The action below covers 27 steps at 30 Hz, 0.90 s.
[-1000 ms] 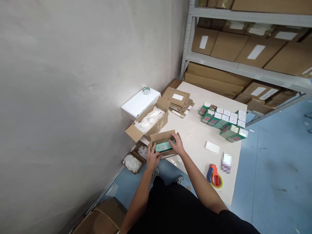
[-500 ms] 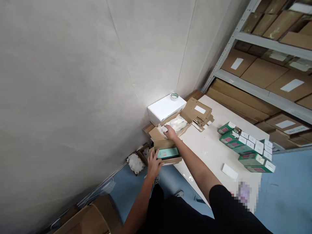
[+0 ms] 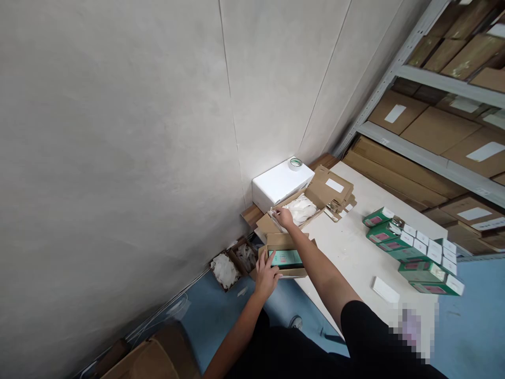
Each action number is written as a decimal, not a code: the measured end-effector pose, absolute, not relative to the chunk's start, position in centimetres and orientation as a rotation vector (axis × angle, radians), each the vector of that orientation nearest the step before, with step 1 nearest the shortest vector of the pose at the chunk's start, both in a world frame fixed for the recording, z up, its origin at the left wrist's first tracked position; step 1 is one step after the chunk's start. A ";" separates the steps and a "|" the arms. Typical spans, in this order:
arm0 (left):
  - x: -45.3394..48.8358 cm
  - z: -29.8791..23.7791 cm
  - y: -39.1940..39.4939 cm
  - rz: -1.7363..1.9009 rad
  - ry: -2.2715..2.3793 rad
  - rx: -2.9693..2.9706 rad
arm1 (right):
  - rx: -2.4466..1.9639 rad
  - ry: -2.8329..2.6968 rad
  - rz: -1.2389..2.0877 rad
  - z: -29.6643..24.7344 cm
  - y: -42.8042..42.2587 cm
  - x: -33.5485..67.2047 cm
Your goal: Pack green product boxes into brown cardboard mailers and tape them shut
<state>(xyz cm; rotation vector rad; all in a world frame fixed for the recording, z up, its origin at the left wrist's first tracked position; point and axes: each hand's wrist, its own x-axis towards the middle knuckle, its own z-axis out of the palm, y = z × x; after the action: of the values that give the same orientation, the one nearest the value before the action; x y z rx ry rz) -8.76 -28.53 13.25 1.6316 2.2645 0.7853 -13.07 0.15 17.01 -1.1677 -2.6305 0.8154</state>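
My left hand grips the near left corner of a small open cardboard box, its fingers bent over the edge. Inside this box lies a pale green box, with a fingertip of that hand against it. My right hand reaches past it to a second open cardboard box, filled with thin white crumpled pieces. Its fingers are pinched together at that box's left end, on what looks like one white piece; the exact kind is too small to tell.
A white box with a tape roll on top stands against the wall. Flattened cartons, green boxes in rows and a small white box are on the white table. Shelves hold cartons; a bin sits below.
My right hand has closed from spread fingers to a pinch at the white pieces. My left hand stays at the small box. The whole view has shifted slightly.
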 end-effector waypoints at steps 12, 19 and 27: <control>-3.2 13.6 -24.4 0.752 2.120 1.842 | -1.085 -1.965 1.022 22.1 1.2 2.4; 2.6 14.3 -19.9 0.699 1.997 2.031 | -1.197 -1.848 0.746 22.2 -4.3 18.9; 10.0 14.2 -16.1 0.594 1.861 2.164 | -1.416 -2.049 0.829 15.7 -11.5 29.6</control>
<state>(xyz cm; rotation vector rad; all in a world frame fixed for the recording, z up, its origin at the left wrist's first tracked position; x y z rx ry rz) 9.98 -16.08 14.16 2.1641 1.8609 0.5935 29.56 -11.52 15.75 -1.4164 -2.0494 0.8293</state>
